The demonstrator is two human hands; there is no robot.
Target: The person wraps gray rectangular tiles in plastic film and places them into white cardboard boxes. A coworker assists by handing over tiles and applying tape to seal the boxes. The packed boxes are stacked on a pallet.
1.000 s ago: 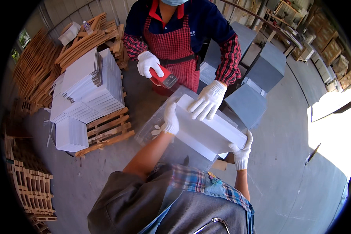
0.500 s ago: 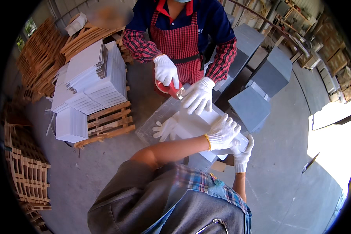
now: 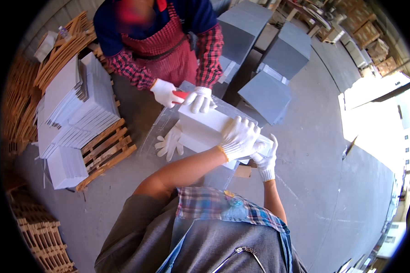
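A white cardboard box [image 3: 199, 130] lies on a worktable [image 3: 151, 146]. My gloved left hand [image 3: 239, 138] presses over its near right end, with the fingers curved across the top. At that same end my gloved right hand [image 3: 266, 161] grips the side, part of its fingers hidden by the box. Across the table, a co-worker in a red checked apron has one gloved hand [image 3: 198, 99] on the far end. The co-worker's other hand [image 3: 165, 93] holds a red tape dispenser [image 3: 181, 94], partly covered. Beside the box lies a loose white glove [image 3: 170, 143].
Stacked white cardboard sheets [image 3: 79, 109] rest on a wooden pallet [image 3: 107, 154] to the left, with more pallets [image 3: 20, 100] behind. Large grey blocks [image 3: 265, 98] stand beyond the table on the right. A brown cardboard piece [image 3: 243, 171] shows below the box.
The view has shifted, so the scene sits further left. The co-worker leans forward, and the tape dispenser has come onto the box's far end. My hands stay at the near right end.
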